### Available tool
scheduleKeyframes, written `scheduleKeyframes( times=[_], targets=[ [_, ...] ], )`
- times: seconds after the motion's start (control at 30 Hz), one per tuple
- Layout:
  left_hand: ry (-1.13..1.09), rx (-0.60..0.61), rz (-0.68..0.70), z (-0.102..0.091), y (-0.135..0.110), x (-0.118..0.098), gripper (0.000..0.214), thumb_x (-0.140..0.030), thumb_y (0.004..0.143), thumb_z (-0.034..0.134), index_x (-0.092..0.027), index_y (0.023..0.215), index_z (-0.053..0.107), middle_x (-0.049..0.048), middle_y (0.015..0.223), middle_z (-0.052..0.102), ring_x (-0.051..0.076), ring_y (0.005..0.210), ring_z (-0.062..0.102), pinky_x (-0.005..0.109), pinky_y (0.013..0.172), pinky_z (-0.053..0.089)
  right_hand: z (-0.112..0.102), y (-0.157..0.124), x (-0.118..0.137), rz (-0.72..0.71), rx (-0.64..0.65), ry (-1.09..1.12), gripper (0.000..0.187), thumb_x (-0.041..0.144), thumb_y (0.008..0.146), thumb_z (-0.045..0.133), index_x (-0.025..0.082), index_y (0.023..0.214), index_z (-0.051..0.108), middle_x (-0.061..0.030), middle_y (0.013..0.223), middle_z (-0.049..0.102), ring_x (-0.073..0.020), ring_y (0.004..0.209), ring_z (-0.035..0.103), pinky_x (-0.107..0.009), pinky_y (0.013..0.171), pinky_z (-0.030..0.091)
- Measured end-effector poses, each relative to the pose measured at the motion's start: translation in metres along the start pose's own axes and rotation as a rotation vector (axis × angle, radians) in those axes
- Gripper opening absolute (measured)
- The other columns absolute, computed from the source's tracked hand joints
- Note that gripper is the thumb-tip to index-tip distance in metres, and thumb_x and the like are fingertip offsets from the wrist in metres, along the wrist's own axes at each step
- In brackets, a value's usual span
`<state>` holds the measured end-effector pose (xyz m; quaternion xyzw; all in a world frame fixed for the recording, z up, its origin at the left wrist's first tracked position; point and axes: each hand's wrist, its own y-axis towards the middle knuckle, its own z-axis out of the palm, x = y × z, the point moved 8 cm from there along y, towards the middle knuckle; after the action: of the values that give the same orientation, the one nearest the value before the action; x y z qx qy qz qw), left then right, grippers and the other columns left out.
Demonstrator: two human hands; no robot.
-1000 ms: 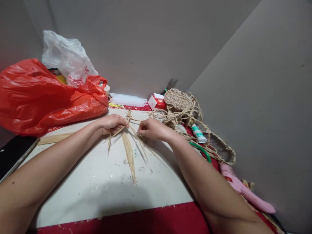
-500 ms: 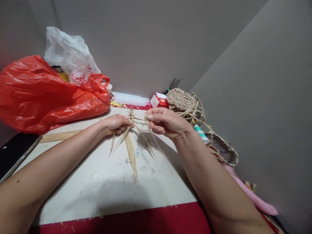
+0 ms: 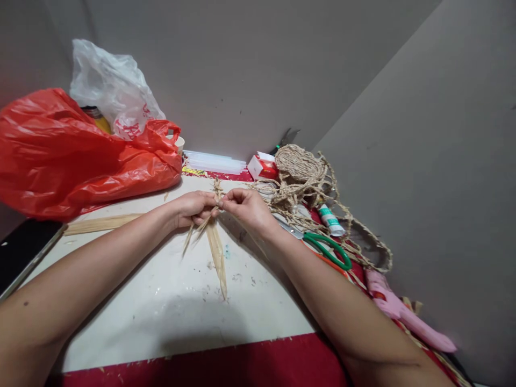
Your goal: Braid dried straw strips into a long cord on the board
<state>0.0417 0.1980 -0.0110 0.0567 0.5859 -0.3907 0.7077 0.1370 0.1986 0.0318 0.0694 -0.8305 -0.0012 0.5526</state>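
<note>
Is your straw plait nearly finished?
Not nearly. Only a short plaited stub shows beyond the hands. The left hand and right hand pinch the straw strips where the plait stops. Their long ends on the white board are unplaited.

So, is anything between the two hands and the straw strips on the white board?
Nothing visible. The left hand and the right hand both pinch the straw strips at their upper end, fingertips close together. The green scissors lie apart, to the right.

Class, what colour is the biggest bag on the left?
The bag is red; head view.
</note>
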Motion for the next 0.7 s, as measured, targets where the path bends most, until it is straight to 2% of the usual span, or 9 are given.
scheduleKeyframes(
  times=[0.1,0.2,0.27,0.37,0.47,0.6,0.7],
  targets=[
    [0.008,-0.025,-0.001,0.001,-0.003,-0.002,0.010,-0.014,0.081,0.048,-0.017,0.072,0.046,-0.0067,0.048,0.035,0.001,0.032,0.017,0.012,0.032,0.010,-0.004,0.003,-0.002,-0.058,-0.052,-0.100,0.023,0.033,0.064,0.069,0.014,0.064,0.055,0.0063,0.050,0.042,-0.0065,0.047,0.034,-0.021,0.046,0.027],
    [0.014,-0.051,0.007,-0.001,-0.005,-0.005,0.012,-0.013,0.082,0.046,-0.016,0.070,0.045,-0.0073,0.049,0.032,0.000,0.033,0.015,0.012,0.032,0.010,-0.005,0.003,-0.006,-0.062,-0.061,-0.054,0.032,0.037,0.063,0.072,0.016,0.079,0.054,0.0041,0.060,0.051,-0.0090,0.054,0.045,-0.021,0.051,0.035],
    [0.008,-0.054,0.019,-0.001,-0.005,-0.007,0.011,-0.012,0.081,0.046,-0.016,0.070,0.046,-0.0072,0.050,0.031,0.000,0.033,0.015,0.012,0.032,0.010,0.002,0.002,-0.014,0.049,0.047,0.048,0.037,0.040,0.067,0.069,0.017,0.089,0.051,0.0023,0.064,0.055,-0.0100,0.055,0.049,-0.021,0.050,0.038],
    [0.013,-0.024,0.025,-0.001,-0.005,-0.008,0.009,-0.012,0.078,0.049,-0.015,0.070,0.048,-0.0067,0.051,0.032,0.000,0.034,0.016,0.012,0.032,0.010,0.019,-0.005,-0.021,0.224,0.287,0.151,0.033,0.045,0.076,0.061,0.016,0.087,0.051,0.0027,0.060,0.052,-0.0062,0.043,0.040,-0.018,0.039,0.029],
    [0.034,-0.007,0.020,-0.001,-0.004,-0.007,0.008,-0.012,0.076,0.052,-0.015,0.069,0.049,-0.0067,0.052,0.032,0.001,0.035,0.017,0.013,0.033,0.012,0.020,-0.005,-0.017,0.194,0.378,0.088,0.033,0.047,0.078,0.059,0.014,0.076,0.053,0.0061,0.054,0.041,-0.0035,0.040,0.028,-0.018,0.036,0.019],
    [0.147,-0.014,0.047,0.001,-0.006,-0.010,0.008,-0.011,0.076,0.050,-0.013,0.068,0.051,-0.0061,0.052,0.034,0.001,0.036,0.018,0.013,0.033,0.013,0.019,-0.001,-0.017,0.111,0.453,-0.024,0.036,0.048,0.078,0.059,0.013,0.068,0.055,0.0072,0.050,0.033,-0.0037,0.042,0.027,-0.018,0.038,0.019],
    [0.247,-0.038,0.060,0.002,-0.008,-0.013,0.012,-0.010,0.076,0.047,-0.012,0.065,0.052,-0.0057,0.051,0.034,0.001,0.035,0.019,0.014,0.033,0.014,0.022,-0.001,-0.024,0.148,0.538,-0.032,0.037,0.049,0.080,0.056,0.014,0.068,0.054,0.0074,0.047,0.034,-0.0039,0.039,0.026,-0.018,0.035,0.018]
  ],
)
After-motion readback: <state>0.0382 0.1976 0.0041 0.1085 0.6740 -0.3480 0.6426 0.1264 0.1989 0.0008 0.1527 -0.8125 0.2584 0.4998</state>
